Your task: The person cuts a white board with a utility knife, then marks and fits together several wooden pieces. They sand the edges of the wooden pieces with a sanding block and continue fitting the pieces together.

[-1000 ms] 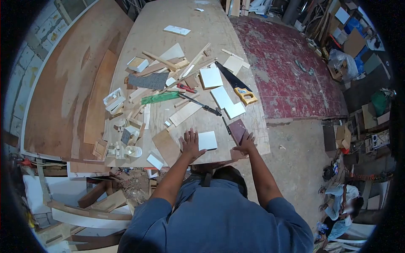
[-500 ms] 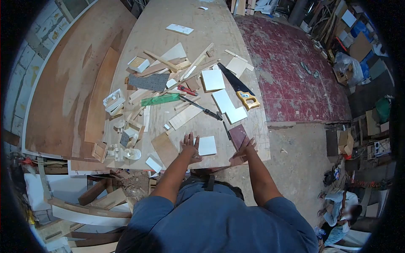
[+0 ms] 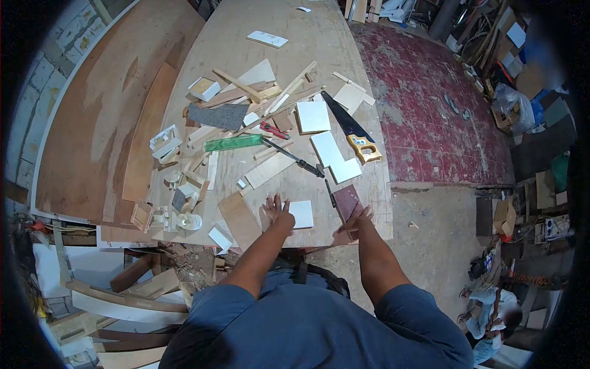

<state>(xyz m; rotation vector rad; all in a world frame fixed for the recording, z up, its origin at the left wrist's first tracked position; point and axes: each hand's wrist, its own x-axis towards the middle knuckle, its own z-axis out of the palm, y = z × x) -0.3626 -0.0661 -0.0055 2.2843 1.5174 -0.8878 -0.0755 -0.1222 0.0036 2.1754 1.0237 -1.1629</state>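
My left hand [image 3: 278, 211] rests on the wooden table [image 3: 319, 46] with its fingers spread, beside a white square piece [image 3: 302, 214] and right of a brown board [image 3: 238, 215]. On the right, my right hand [image 3: 358, 220] touches the near end of a dark reddish-brown board [image 3: 346, 202], its fingers apart. A thin dark tool [image 3: 330, 192] lies along that board's left side. Beyond my hands lie an L-shaped white piece [image 3: 334, 160], a black clamp-like bar [image 3: 301, 163], a green strip [image 3: 234, 142] and a handsaw [image 3: 353, 128] with a yellow handle.
Wood offcuts, a red-handled tool [image 3: 274, 130] and a grey rough piece [image 3: 218, 115] cover the table's middle. Small wooden assemblies [image 3: 165, 143] stand at the left edge. A large brown panel [image 3: 92, 117] leans at left. Another person [image 3: 491, 320] is at the lower right.
My left hand has shifted slightly, its thumb no longer showing beside the white square. The view has moved a little. My right hand stays at the reddish-brown board.
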